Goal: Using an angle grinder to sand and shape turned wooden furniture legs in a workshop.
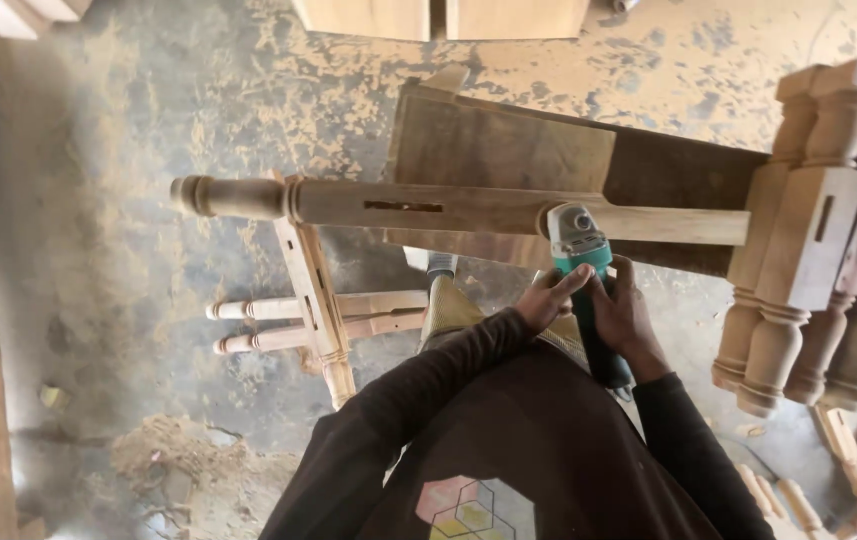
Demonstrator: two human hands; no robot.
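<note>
Left hand [548, 297] and right hand [630, 318] are both wrapped round the teal and grey handheld angle grinder [584, 275]: the left fingers curl over the upper body from the left, the right hand closes round the dark handle from the right, and the two hands touch across the tool. The grinder's grey head meets the lower edge of the long turned wooden furniture leg [468, 208], right of its mid-length. That leg lies horizontally, its rounded knob end pointing left and a narrow mortise slot showing in its squared section; its right end runs up to the stack of similar turned wooden legs [818, 240] at the right edge of the view. Behind the leg lies a dark flat wooden board [508, 150], tilted slightly. A pale wooden trestle-like support [318, 300] stands beneath the leg's left portion, with two thin turned spindles [278, 325] crossing it. The concrete floor [108, 200] is strewn with sawdust, heaped at the lower left. Dark long sleeves cover both forearms.
</note>
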